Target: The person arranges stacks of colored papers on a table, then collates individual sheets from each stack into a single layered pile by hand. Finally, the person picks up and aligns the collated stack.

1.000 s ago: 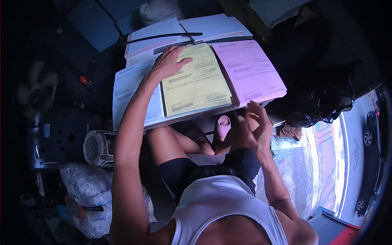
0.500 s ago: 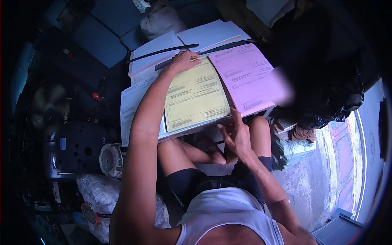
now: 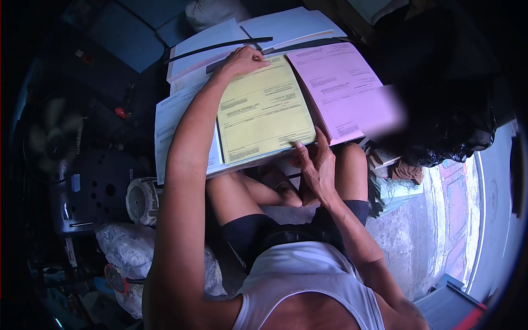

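Note:
A stack of yellow printed forms (image 3: 267,115) lies in the middle of the table, between white-blue forms (image 3: 179,118) on the left and pink forms (image 3: 341,88) on the right. My left hand (image 3: 242,60) rests on the top edge of the yellow stack, its fingers curled together at the paper's edge; what they pinch is too small to tell. At the lower right corner of the yellow stack is my right hand (image 3: 319,168), thumb on the sheet's bottom edge and fingers at its side, closed on the corner.
White paper stacks (image 3: 291,25) lie at the back, with a black strip (image 3: 220,48) across them. A black plastic bag (image 3: 456,143) is at the right. A fan (image 3: 58,132), a clear plastic bag (image 3: 129,247) and a round-faced device (image 3: 143,201) stand at the left.
My right hand has moved left from beside the pink stack to the yellow stack's lower right corner. My left hand's spread fingers have curled at the top edge.

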`<action>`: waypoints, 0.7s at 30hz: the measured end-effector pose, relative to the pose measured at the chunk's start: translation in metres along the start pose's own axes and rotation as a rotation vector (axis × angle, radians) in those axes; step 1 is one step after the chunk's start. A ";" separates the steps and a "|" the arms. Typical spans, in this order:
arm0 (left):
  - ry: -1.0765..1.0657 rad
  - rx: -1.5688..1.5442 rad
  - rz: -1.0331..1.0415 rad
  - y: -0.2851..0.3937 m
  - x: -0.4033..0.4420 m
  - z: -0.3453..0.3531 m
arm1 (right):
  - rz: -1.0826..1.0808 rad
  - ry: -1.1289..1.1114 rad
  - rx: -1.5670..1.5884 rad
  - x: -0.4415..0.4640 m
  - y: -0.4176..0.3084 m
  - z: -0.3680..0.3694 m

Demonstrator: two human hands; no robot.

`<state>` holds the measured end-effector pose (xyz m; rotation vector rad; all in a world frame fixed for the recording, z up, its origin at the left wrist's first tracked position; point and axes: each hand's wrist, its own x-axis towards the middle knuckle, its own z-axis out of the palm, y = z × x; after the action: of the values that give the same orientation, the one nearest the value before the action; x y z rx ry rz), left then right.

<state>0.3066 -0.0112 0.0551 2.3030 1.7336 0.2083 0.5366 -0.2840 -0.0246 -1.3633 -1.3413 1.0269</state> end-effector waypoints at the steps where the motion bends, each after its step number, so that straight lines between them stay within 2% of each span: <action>1: 0.016 0.003 0.001 0.000 -0.001 0.001 | -0.024 0.020 0.002 0.001 0.002 0.001; 6: 0.022 -0.033 0.002 -0.001 -0.001 0.000 | -0.069 0.036 0.001 0.006 0.006 0.002; 9: 0.000 -0.027 -0.015 0.013 -0.012 -0.007 | 0.027 0.008 0.093 0.002 -0.020 -0.004; 12: 0.323 0.093 0.026 0.015 -0.014 0.009 | 0.024 -0.006 0.215 -0.001 -0.017 -0.006; 14: 0.556 0.002 0.166 0.015 -0.015 0.013 | -0.003 -0.038 0.260 -0.002 -0.002 -0.003; 17: 0.637 -0.151 0.146 0.045 -0.046 0.018 | 0.034 -0.149 0.263 -0.008 0.001 -0.008; 21: 0.742 -0.240 0.315 0.087 -0.088 0.031 | 0.012 -0.213 0.240 -0.008 -0.001 -0.017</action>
<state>0.3704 -0.1219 0.0528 2.4559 1.4598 1.3936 0.5528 -0.2929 -0.0207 -1.1079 -1.3148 1.3257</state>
